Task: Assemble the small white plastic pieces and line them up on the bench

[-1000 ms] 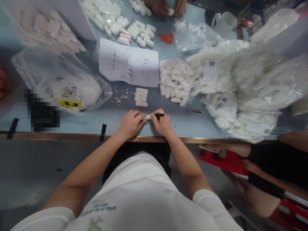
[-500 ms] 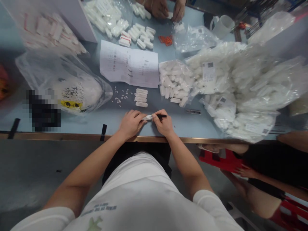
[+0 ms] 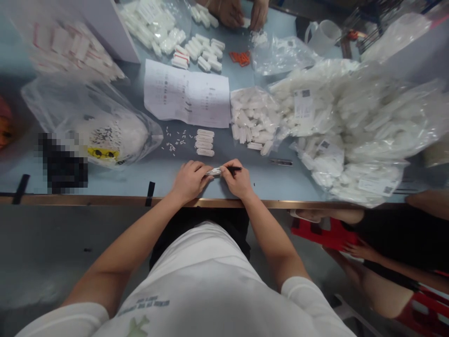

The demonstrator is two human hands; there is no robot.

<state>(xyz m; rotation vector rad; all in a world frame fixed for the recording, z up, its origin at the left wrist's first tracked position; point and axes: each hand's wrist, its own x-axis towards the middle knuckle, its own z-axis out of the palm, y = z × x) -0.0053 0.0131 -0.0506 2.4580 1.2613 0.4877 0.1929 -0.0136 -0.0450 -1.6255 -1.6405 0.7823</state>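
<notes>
Near the table's front edge, my left hand (image 3: 191, 180) holds one end of a small white plastic strip (image 3: 213, 172). My right hand (image 3: 237, 179) is closed on a thin black tool (image 3: 235, 168), with its fingertips at the strip's other end. Just beyond my hands lies a short stack of similar white pieces (image 3: 205, 142). Tiny white bits (image 3: 171, 146) are scattered left of the stack. The exact tip of the black tool is hidden by my fingers.
A printed sheet (image 3: 186, 93) lies behind the stack. Bags of white parts (image 3: 254, 117) fill the right side, with small snips (image 3: 281, 162) before them. A clear bag (image 3: 112, 131) sits left. Another person's hands (image 3: 231, 13) work at the far side; someone sits at right.
The view has shifted very slightly. My hands keep the same hold on the strip and the black tool, with no other clear movement.
</notes>
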